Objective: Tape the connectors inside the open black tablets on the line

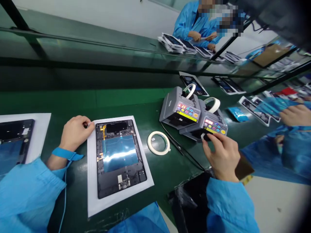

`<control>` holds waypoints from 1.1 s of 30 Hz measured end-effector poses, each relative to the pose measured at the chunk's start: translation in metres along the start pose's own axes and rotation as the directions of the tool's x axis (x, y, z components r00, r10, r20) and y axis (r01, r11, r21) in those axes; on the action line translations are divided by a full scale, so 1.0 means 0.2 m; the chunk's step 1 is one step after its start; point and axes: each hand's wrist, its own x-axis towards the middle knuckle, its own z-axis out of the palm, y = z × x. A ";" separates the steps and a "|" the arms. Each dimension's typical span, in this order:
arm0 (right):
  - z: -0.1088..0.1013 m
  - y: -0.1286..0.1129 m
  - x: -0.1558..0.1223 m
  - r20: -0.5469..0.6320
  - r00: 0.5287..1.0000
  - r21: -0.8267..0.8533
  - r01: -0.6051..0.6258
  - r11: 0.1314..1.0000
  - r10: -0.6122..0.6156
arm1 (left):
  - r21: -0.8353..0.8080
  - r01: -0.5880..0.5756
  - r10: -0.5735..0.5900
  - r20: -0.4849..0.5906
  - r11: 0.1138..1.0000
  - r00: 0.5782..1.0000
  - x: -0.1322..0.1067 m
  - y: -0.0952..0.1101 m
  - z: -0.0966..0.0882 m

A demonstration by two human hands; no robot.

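Observation:
An opened tablet (119,158), its inner parts and a blue-filmed battery showing, lies on a white sheet (93,207). My left hand (75,132) rests at the sheet's upper left corner with its fingers closed; whatever they pinch is hidden. On that wrist sits a blue strap (65,153) with a cord. Over at the right, my right hand (222,155) pinches a small white piece of tape (203,136) at the front of the nearer tape dispenser (206,123). Beside it stands a second tape dispenser (179,108), also lit.
A tape roll (158,143) lies flat between tablet and dispensers, near black cables (181,149). Another tablet (16,139) is at the left edge. A blue packet (238,114) and more tablets (255,108) lie rightward. A co-worker's hand (296,115) is at right; another person (187,22) works behind the shelf.

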 end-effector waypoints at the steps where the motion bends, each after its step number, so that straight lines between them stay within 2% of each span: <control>1: 0.00 0.00 0.00 0.014 1.000 -0.001 0.010 1.000 -0.010 | -0.004 0.010 -0.010 -0.004 1.000 1.000 0.00 0.00 0.00; 4: 0.00 0.01 -0.01 -0.003 0.997 -0.003 0.082 0.997 -0.082 | -0.047 0.032 -0.034 -0.042 0.998 0.999 -0.02 -0.01 0.00; 9: 0.08 0.08 -0.02 -0.206 0.957 -0.045 0.201 0.979 -0.206 | -0.083 0.050 -0.060 -0.121 0.995 0.991 -0.06 -0.02 0.02; 12: 0.06 0.08 0.00 -0.351 0.900 -0.065 0.254 0.965 -0.260 | -0.075 0.031 -0.042 -0.139 0.997 0.989 -0.11 -0.02 0.01; 14: 0.01 0.02 0.03 -0.426 0.849 -0.048 0.325 0.945 -0.313 | -0.064 0.000 -0.009 -0.139 0.998 0.990 -0.15 0.00 0.00; 16: -0.07 -0.11 0.06 -0.458 0.833 0.065 0.379 0.923 -0.309 | -0.055 -0.089 0.082 -0.118 0.995 0.990 -0.20 0.01 -0.02; 17: -0.11 -0.20 0.08 -0.438 0.851 0.174 0.397 0.901 -0.290 | -0.047 -0.154 0.149 -0.095 0.987 0.984 -0.22 0.02 -0.02; 18: -0.15 -0.31 0.10 -0.349 0.894 0.293 0.388 0.874 -0.280 | -0.036 -0.224 0.221 -0.062 0.974 0.973 -0.24 0.03 -0.02; 19: -0.18 -0.43 0.12 -0.284 0.900 0.391 0.423 0.817 -0.331 | -0.024 -0.290 0.289 -0.026 0.957 0.957 -0.26 0.04 -0.02; 20: -0.20 -0.55 0.16 -0.220 0.878 0.455 0.477 0.751 -0.425 | -0.011 -0.342 0.342 0.012 0.940 0.939 -0.27 0.05 -0.02; 23: -0.17 -0.94 0.29 -0.186 0.802 0.563 0.560 0.608 -0.567 | 0.010 -0.400 0.397 0.094 0.917 0.913 -0.29 0.06 0.00; 24: -0.14 -1.06 0.33 -0.167 0.791 0.580 0.562 0.590 -0.589 | 0.010 -0.400 0.397 0.107 0.916 0.911 -0.29 0.06 0.00; 26: -0.06 -1.26 0.42 -0.145 0.797 0.598 0.543 0.590 -0.587 | 0.005 -0.388 0.385 0.115 0.922 0.916 -0.29 0.06 0.01; 29: 0.05 -1.44 0.48 -0.135 0.804 0.617 0.525 0.586 -0.579 | -0.014 -0.367 0.366 0.115 0.930 0.923 -0.29 0.06 0.02; 33: 0.12 -1.49 0.47 -0.145 0.806 0.644 0.517 0.564 -0.574 | -0.061 -0.335 0.340 0.131 0.940 0.931 -0.30 0.06 0.03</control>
